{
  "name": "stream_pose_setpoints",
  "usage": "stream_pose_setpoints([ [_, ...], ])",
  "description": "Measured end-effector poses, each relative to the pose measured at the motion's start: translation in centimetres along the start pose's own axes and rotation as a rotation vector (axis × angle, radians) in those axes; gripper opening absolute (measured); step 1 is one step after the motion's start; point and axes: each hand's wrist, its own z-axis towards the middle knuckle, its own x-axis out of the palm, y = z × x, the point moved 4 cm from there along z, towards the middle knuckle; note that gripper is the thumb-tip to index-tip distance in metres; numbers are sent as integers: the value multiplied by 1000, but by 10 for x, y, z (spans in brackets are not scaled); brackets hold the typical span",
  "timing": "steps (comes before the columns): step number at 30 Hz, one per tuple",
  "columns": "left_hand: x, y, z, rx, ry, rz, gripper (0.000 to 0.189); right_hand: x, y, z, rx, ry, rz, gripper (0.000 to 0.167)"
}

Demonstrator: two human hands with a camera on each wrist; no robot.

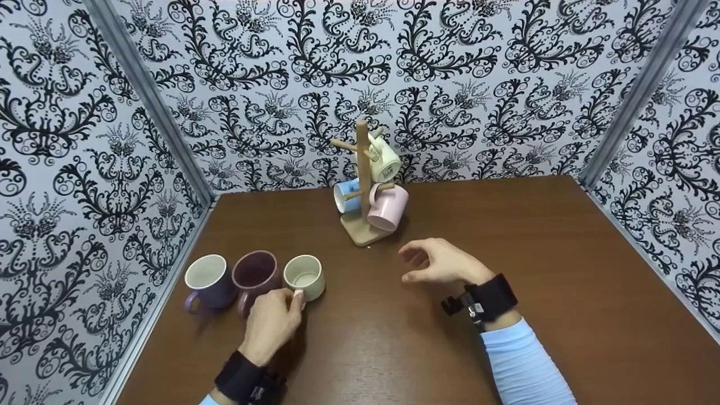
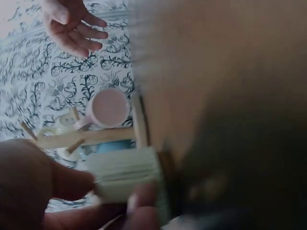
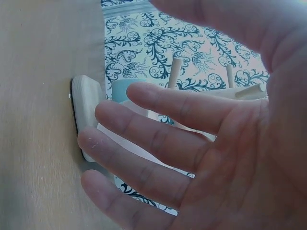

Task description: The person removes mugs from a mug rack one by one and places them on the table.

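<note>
At the left of the table, my left hand [image 1: 271, 322] pinches the handle of a small cream-green mug [image 1: 304, 275], which stands upright. In the left wrist view the thumb and fingers are at the side of this mug [image 2: 127, 165]. Right beside it are a maroon mug [image 1: 256, 271] and a purple mug with a white inside [image 1: 209, 279], both upright. My right hand [image 1: 444, 261] hovers over the table with nothing in it, its fingers loosely bent and apart, in front of a wooden mug tree [image 1: 364, 163].
On the mug tree hang a pink mug [image 1: 389, 207], a light blue mug [image 1: 346, 196] and a cream mug [image 1: 386, 163]. Some of its pegs are bare. Patterned walls [image 1: 450, 84] enclose the brown table [image 1: 506, 225] at the back and sides.
</note>
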Motion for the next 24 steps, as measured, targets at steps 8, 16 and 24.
stream_pose_setpoints([
  [8, -22, -23, 1, 91, -144, 264, 30, -5, -6, 4, 30, -151, 118, 57],
  [16, -28, -52, 24, 171, -229, 171, 20, -9, -13, 7, 25, -295, 262, 55],
  [24, -15, -84, 56, 195, -203, 7, 18, -11, -17, 8, 68, -387, 395, 54],
])
